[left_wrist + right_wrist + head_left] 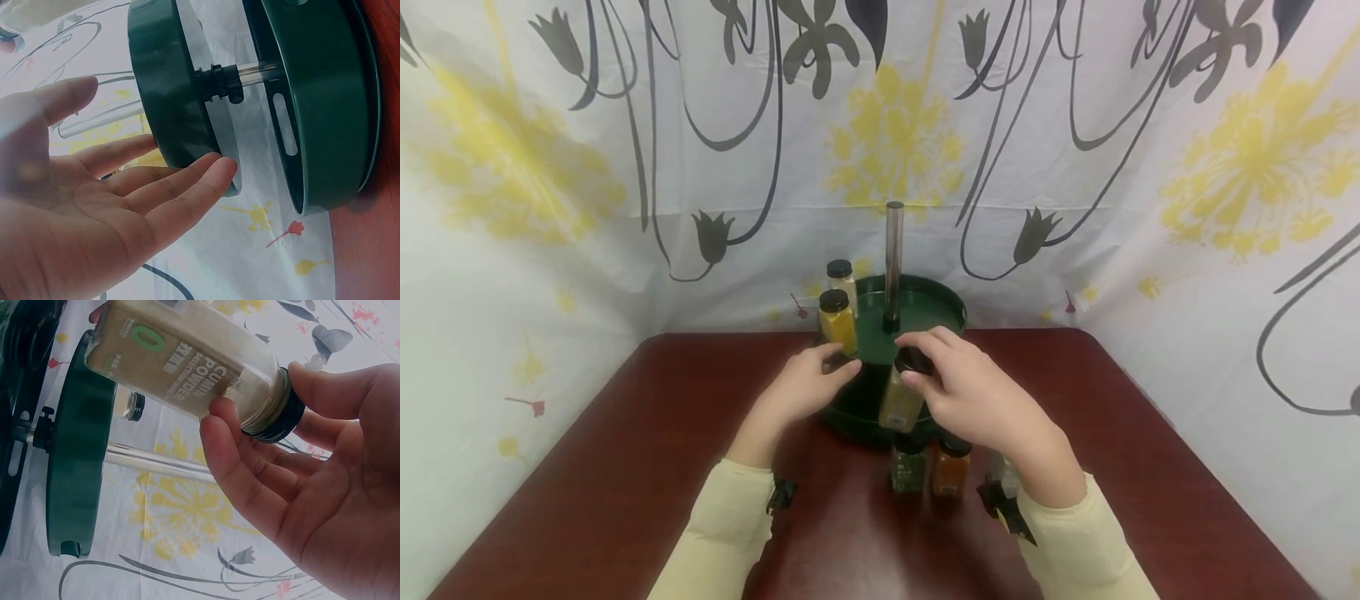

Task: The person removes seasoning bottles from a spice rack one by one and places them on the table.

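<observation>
My right hand (962,387) grips a spice jar (901,404) by its black lid and holds it tilted in front of a two-tier green rack. In the right wrist view the jar (181,356) is labelled "Cumin Powder" and contains tan powder. The left hand (801,383) is at the rack's left side, its fingers extended and holding nothing. From the left wrist view, those fingers (181,194) overlap the lower edge of the upper tray (165,81); whether they press on it I cannot tell. A yellow-filled jar (837,322) and a pale jar (847,290) stand on the upper tray.
A metal post (893,258) rises from the rack's middle. Before the rack, on the dark red table (700,417), stand a green-filled jar (908,472) and an orange-red jar (950,473). Another jar (1006,473) is partly hidden by my right wrist. Patterned cloth (895,125) hangs around the table.
</observation>
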Demonstrator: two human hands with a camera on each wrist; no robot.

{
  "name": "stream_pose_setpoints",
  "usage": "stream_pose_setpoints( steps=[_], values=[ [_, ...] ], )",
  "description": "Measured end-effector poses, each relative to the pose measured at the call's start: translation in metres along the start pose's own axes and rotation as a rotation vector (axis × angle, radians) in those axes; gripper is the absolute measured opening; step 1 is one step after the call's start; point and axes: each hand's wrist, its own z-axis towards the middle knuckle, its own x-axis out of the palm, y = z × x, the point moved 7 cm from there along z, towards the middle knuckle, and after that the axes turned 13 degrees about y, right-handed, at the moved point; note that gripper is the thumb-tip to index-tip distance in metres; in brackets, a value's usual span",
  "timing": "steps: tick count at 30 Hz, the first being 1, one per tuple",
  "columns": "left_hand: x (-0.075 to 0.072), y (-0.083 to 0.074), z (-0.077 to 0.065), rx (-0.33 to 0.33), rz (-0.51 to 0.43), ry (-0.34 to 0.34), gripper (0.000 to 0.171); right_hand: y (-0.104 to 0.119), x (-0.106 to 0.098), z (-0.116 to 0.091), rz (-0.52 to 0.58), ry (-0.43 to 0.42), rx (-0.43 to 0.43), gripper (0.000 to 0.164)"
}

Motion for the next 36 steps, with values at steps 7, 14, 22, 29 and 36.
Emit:
stream_pose_setpoints(
  steps=[7,14,22,29,36],
  values=[
    [-0.004,-0.003,0.0,0.011,0.007,-0.008,0.067,-0.002,-0.002,0.002,-0.026,-0.009,0.025,0.039],
    [-0.006,-0.007,-0.003,0.018,0.004,-0.011,0.067,-0.001,-0.002,0.002,-0.037,-0.009,0.013,0.04],
    [-0.007,-0.009,-0.005,0.023,0.007,-0.013,0.069,0.0,-0.003,0.004,-0.052,0.004,0.02,0.04],
    [-0.003,-0.007,-0.005,0.026,0.024,-0.016,0.07,0.0,0.004,0.003,-0.072,0.029,0.04,0.039],
    [0.009,-0.005,-0.007,0.036,0.075,0.039,0.072,-0.002,0.012,-0.001,-0.104,0.075,0.066,0.039]
  ],
)
